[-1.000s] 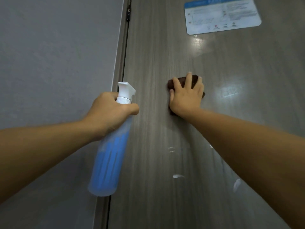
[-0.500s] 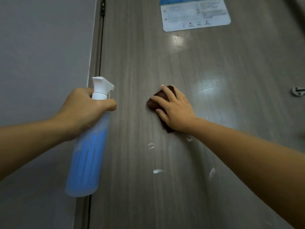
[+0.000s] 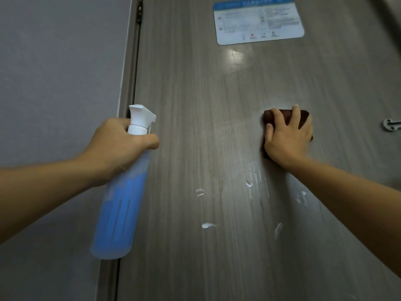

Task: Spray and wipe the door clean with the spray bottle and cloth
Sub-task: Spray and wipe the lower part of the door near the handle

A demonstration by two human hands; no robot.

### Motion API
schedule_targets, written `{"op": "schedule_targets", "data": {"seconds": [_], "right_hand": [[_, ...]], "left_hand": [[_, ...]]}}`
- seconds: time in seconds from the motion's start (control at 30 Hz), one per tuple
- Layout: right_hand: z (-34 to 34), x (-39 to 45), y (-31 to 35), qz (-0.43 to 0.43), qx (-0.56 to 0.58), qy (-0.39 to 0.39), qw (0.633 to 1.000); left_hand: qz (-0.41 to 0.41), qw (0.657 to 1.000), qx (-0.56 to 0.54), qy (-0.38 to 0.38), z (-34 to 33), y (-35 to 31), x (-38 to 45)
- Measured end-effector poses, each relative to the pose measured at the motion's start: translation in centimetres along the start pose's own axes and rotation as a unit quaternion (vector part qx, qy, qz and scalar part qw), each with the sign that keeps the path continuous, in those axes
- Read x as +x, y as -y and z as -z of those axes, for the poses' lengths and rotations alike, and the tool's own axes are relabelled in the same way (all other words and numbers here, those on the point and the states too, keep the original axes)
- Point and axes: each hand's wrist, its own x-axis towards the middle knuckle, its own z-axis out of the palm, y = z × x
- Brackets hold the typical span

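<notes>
Plain grey wall (image 3: 60,72) ran down the left, with a door frame (image 3: 128,88) strip beside it. Light glared off the wood-grain surface under a blue-edged notice (image 3: 258,20).

My left hand (image 3: 117,146) grips the neck of the spray bottle (image 3: 121,205), translucent with blue liquid and a white nozzle, hanging upright. My right hand (image 3: 286,140) presses the dark brown cloth (image 3: 280,117) flat on the grey wood-grain door (image 3: 195,94), above white foam streaks (image 3: 249,183).
</notes>
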Motion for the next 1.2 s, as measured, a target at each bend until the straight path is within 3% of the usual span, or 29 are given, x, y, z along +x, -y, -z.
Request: {"op": "schedule_targets", "data": {"seconds": [0.33, 0.67, 0.97, 1.2], "right_hand": [[-1.1, -0.8, 5.8, 0.113, 0.000, 0.032, 0.993], [-3.1, -2.9, 14.8, 0.310, -0.004, 0.102, 0.945], [-4.3, -6.8, 20.4, 0.476, -0.011, 0.131, 0.869], [-3.8, -9.4, 18.8, 0.654, -0.034, 0.183, 0.734]], "left_hand": [[-0.008, 1.000, 0.014, 0.004, 0.1, 1.0, -0.1], [0.007, 0.997, 0.071, -0.037, 0.5, 2.5, -0.8], [0.031, 0.988, 0.112, -0.100, 0.3, 2.6, -2.0], [0.042, 0.987, 0.114, -0.107, 1.3, 2.5, -1.8]]}}
